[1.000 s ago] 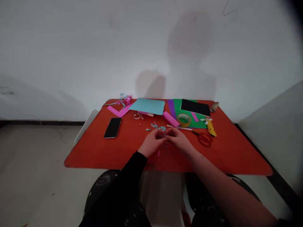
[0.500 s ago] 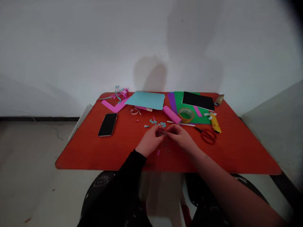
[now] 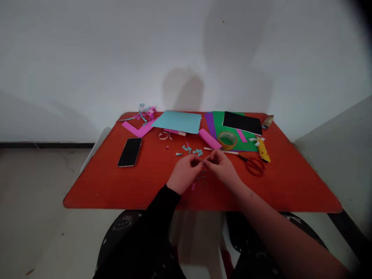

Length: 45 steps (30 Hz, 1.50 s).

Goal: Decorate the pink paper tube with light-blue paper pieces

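Above the red table, my left hand and my right hand meet fingertip to fingertip. Both are closed in a pinch around something tiny between them, too small to make out. Just beyond the fingers lie several small blue paper cutouts. Little greenish slivers and a pink paper scrap lie under and in front of the hands. A white pen and a pink paper roll rest behind my right hand. Scissors with red handles lie to its right.
A phone lies at left. Along the back are pink and blue shreds, a blue sheet, a green sheet, a black sheet, a tape roll, a yellow roll and a brown tube. A wall stands behind.
The camera view has shifted, so the table sits a little higher and looks larger. My hands stay together at the same spot, with the fingertips moving slightly closer.
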Each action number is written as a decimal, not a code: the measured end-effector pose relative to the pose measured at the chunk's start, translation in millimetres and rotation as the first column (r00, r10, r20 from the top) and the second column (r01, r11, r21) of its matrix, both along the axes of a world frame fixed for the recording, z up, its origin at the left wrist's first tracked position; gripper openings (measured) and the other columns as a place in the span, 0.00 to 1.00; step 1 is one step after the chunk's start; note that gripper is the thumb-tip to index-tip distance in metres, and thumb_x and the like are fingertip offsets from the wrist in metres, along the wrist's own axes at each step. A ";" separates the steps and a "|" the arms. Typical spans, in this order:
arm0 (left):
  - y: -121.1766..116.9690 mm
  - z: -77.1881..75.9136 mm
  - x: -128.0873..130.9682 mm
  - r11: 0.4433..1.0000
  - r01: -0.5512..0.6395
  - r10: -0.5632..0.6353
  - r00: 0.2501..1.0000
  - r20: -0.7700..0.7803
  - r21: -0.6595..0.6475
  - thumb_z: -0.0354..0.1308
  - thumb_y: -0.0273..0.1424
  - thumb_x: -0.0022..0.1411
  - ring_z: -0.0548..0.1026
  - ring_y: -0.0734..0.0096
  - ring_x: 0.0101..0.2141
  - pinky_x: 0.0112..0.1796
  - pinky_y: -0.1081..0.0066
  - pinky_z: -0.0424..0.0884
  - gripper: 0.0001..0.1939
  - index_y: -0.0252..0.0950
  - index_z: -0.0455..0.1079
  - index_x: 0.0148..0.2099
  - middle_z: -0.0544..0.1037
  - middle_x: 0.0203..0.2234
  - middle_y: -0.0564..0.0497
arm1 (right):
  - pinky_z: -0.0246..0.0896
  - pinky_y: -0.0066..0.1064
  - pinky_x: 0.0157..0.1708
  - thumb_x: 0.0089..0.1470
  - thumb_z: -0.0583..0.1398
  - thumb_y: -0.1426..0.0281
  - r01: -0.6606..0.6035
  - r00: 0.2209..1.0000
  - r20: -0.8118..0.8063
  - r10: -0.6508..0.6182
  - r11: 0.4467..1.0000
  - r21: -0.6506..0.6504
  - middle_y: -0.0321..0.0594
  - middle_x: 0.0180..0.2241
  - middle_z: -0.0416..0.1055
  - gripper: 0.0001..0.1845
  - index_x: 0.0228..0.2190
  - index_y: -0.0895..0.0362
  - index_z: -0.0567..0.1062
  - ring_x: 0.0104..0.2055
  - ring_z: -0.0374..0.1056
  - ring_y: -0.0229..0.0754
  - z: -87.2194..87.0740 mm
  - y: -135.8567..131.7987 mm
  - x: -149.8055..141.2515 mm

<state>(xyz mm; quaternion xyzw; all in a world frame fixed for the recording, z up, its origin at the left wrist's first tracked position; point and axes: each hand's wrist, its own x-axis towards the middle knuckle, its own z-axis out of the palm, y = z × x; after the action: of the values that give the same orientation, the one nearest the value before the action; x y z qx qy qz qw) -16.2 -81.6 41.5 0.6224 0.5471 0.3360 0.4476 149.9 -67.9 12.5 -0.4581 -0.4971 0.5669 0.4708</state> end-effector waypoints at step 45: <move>4.5 -15.7 -10.1 0.950 0.283 -0.131 0.746 -0.653 0.133 0.53 0.30 0.68 0.77 0.58 0.41 0.45 0.64 0.70 0.10 0.37 0.77 0.38 0.79 0.38 0.43 | 0.58 0.36 0.39 0.59 0.59 0.72 -0.366 0.393 0.915 0.092 0.928 0.064 0.48 0.37 0.77 0.08 0.32 0.56 0.79 0.40 0.70 0.48 -6.8 6.4 11.5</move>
<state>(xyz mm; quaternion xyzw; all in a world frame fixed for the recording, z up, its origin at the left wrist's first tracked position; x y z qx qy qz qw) -26.4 -77.2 25.8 0.8026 0.5517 0.1124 0.1972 161.4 -61.5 5.8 -0.5503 -0.7974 0.2250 0.1035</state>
